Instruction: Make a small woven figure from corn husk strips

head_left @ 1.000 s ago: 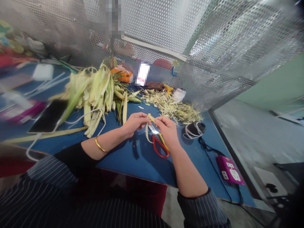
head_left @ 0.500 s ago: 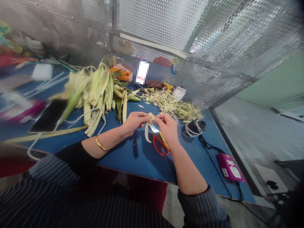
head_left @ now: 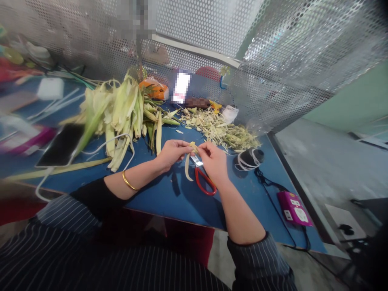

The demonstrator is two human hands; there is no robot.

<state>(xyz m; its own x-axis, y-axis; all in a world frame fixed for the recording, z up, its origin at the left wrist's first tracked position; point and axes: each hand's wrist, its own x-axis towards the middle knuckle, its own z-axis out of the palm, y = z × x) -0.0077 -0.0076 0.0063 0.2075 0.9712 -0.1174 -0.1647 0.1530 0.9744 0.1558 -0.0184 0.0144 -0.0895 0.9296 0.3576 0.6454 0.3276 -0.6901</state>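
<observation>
Between my fingertips is a pale yellow corn husk strip (head_left: 188, 169), folded at its top, with one loose end hanging down. My left hand (head_left: 173, 155) pinches it from the left, and my right hand (head_left: 214, 161) pinches the folded part from the right. Just below, a pair of scissors (head_left: 206, 182) with red handles lies on the table, partly hidden behind my right hand. To the left rises a big bundle of corn husks (head_left: 121, 109). Behind my hands spreads a pile of husk scraps (head_left: 218, 127).
A dark phone (head_left: 62, 145) with a white cable lies at the left on the blue table (head_left: 178, 210). At the right are a black spool wound with white cord (head_left: 250, 159) and a magenta power socket (head_left: 294, 208) with cables. A perforated metal screen (head_left: 200, 24) borders the back.
Both hands stay close together, with small finger movements at the folded husk. My right hand now covers the yellow part by the scissors. The view has shifted slightly.
</observation>
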